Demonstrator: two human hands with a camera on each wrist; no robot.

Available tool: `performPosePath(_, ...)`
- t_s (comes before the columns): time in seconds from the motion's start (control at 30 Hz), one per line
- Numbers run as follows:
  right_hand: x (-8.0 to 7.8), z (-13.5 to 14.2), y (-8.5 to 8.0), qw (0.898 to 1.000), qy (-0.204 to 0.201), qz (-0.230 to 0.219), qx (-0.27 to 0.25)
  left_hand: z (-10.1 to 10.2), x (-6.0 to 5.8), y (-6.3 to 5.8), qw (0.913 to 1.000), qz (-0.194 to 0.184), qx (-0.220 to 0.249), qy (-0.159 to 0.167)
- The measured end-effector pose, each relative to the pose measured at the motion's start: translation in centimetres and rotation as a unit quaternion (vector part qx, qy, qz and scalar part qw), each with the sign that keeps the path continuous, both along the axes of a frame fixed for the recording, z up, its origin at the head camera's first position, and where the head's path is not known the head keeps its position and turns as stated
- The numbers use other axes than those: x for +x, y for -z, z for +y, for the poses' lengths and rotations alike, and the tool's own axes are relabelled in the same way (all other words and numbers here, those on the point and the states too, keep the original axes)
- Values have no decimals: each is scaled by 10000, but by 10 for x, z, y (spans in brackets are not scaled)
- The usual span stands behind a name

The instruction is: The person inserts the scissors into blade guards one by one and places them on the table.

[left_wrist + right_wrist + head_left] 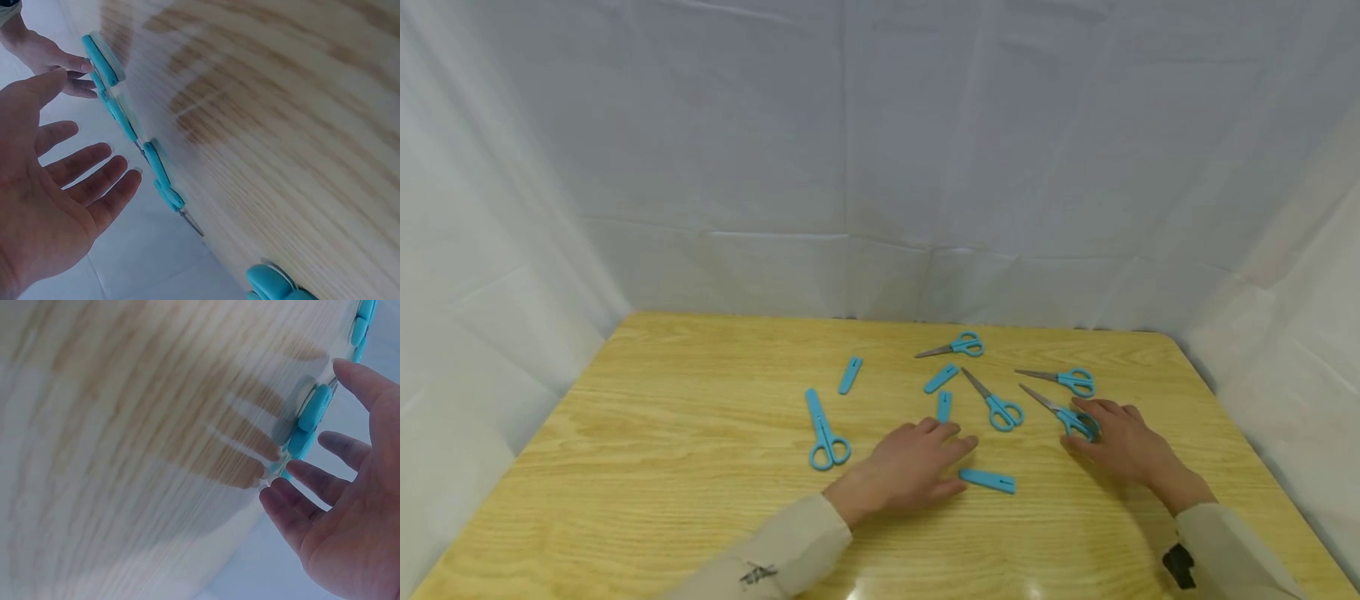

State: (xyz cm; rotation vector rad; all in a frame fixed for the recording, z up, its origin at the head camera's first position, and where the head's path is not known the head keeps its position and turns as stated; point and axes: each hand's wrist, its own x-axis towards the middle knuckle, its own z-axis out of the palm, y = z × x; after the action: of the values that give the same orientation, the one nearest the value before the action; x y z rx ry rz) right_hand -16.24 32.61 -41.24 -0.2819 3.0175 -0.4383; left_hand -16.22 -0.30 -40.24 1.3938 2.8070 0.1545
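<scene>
Five light-blue scissors lie on the wood-grain counter, one pair covered and four bare. The sheathed scissors wear their sleeve over the blades, presumably so that the edges are guarded. The bare pairs all lie to the right of the sheathed scissors: the farthest scissors well beyond them, the middle scissors nearest to them, and the outer scissors and the hand-side scissors farthest off. Their tips point leftward, toward the sheathed scissors' side – a layout that probably keeps the handles handy for the right hand.

Four loose sheaths match the four bare pairs. The far-left sheath is just right of and beyond the sheathed scissors; the slanted sheath and the short-looking sheath are farther right; the near sheath is to the right and closer to the person.

The left hand, right of the sheathed scissors, has its fingers spread wide and holds nothing, beside the near sheath. The right hand, farthest right, has its fingers parted around the hand-side scissors' handles, seemingly ready for a hold there – they are not closed on it, and whether they touch I cannot tell.
</scene>
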Motion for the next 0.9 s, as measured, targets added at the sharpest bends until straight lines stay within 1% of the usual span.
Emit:
performPosePath(0.17,-1,0,0,10000,-21,28,-21,7,0,2,9999,17,-55,87)
performPosePath(0.33,-2,0,1,10000,-42,62,-51,14,1,4,9996,101,-107,254)
performPosePath(0.5,-2,1,1,9999,-45,84,-61,20,3,3,9990,189,-82,394)
performPosePath(0.73,-2,1,0,9999,-36,132,-9,29,4,3,9986,345,-63,390)
performPosePath(0.9,-2,-1,-1,9999,64,59,88,38,5,4,9988,293,-198,338)
